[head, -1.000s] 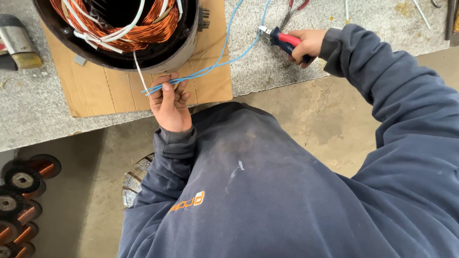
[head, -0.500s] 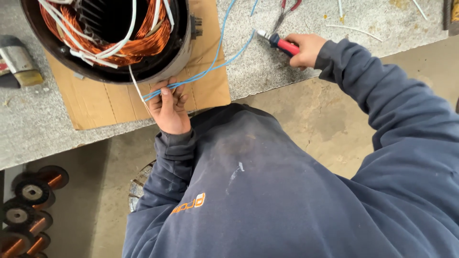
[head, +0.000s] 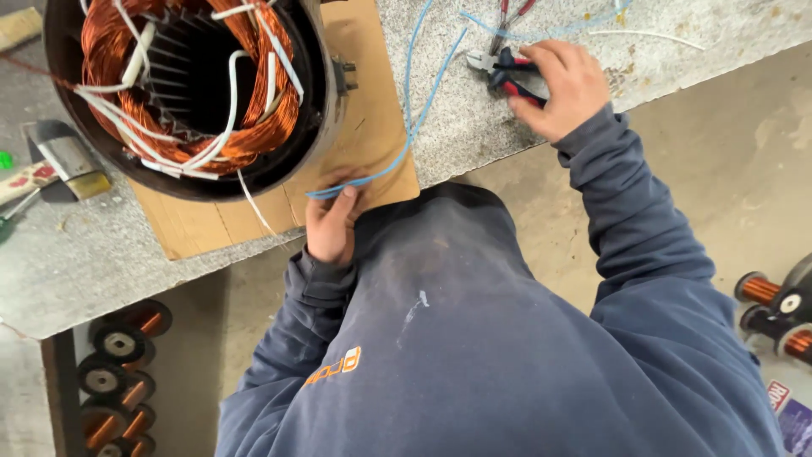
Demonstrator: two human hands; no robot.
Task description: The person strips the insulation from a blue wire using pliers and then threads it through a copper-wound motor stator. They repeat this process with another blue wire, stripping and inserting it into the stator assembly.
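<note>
Pinching thin blue wire (head: 406,127) at its looped end, left hand (head: 331,222) pressed together on it, just below motor stator (head: 190,93) | right hand (head: 562,85) closed round red-handled cutters (head: 503,72), right of stator | best kept taut, cut square | glossy copper windings, white sleeving, cardboard sheet (head: 372,127), speckled stone bench (head: 507,127)

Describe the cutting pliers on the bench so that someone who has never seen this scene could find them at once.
Start at the big round motor stator with copper windings on the grey stone bench. Look to its right, past the cardboard sheet and the blue wire, to the right hand. The cutting pliers lie under its fingers; unlike the thinner pliers just beyond, their handles are red and black and stubby.
</note>
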